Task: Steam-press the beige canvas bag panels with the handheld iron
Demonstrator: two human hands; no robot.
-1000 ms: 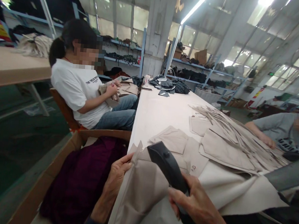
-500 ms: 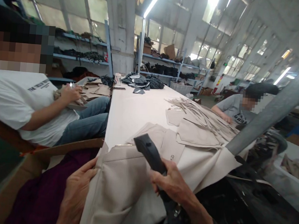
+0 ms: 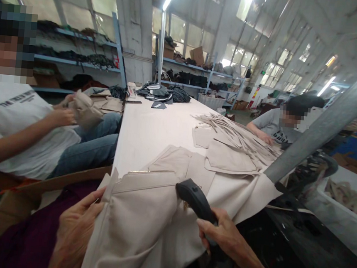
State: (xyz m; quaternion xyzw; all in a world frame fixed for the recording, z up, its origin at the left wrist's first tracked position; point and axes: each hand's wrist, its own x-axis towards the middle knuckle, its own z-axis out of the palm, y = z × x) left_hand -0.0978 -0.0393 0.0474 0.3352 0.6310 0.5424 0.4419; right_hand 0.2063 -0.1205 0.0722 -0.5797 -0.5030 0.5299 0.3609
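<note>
At the lower left, my left hand [image 3: 78, 227] pinches the edge of a large beige panel [image 3: 142, 204] with stitched seams and a short zipper [image 3: 137, 171] along its upper edge. The panel drapes over the near end of the table, and its material, cloth or leather, I cannot tell. My right hand [image 3: 222, 234] is wrapped around a black curved hand-held tool [image 3: 198, 198] with a blunt end. What kind of tool it is does not show. Its tip lies at the panel's right upper side, above a small brass-coloured metal piece [image 3: 186, 205].
Flat beige pieces [image 3: 232, 157] and a heap of beige strips [image 3: 241, 133] lie on the table [image 3: 144, 125]. A slanting metal pole [image 3: 319, 131] stands at right. A carton [image 3: 19, 203] with purple cloth is at left. Co-workers sit left [image 3: 25, 129] and right [image 3: 268, 123].
The tool in my right hand has moved down and right, its end tipping lower towards the panel. My left hand keeps its hold. The left co-worker now lifts a beige piece. The view has shifted.
</note>
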